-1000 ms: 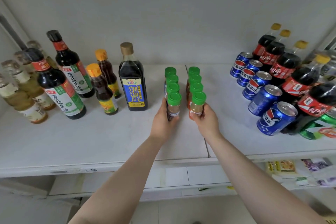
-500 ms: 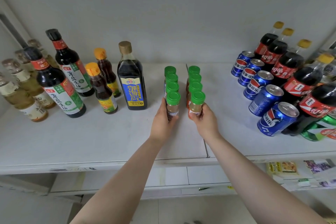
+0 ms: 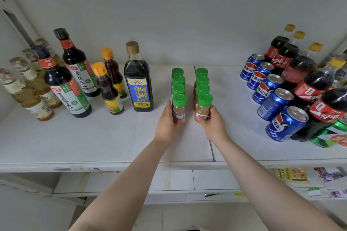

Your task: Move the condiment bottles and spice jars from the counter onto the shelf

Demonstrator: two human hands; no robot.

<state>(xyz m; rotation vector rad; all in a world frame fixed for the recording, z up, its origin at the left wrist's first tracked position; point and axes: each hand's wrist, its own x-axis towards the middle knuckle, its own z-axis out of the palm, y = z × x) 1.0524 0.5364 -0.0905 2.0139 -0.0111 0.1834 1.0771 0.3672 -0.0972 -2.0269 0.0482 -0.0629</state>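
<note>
Two bare, sleeveless forearms point(image 3: 131, 184)

White shelf point(image 3: 56, 142), seam running front to back near centre. Standing on it, left to right: pale vinegar bottles point(image 3: 28, 97), two soy sauce bottles point(image 3: 63, 88), two orange-capped bottles point(image 3: 109, 90), one blue-labelled dark bottle point(image 3: 139, 84). Centre: two rows of green-capped spice jars point(image 3: 190, 88), four per row, upright. Right: blue cola cans point(image 3: 272, 95), dark cola bottles point(image 3: 308, 80), a green bottle point(image 3: 330, 133) at the front edge.

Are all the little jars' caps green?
Yes, every spice jar in both rows on the shelf wears a green cap.
</note>
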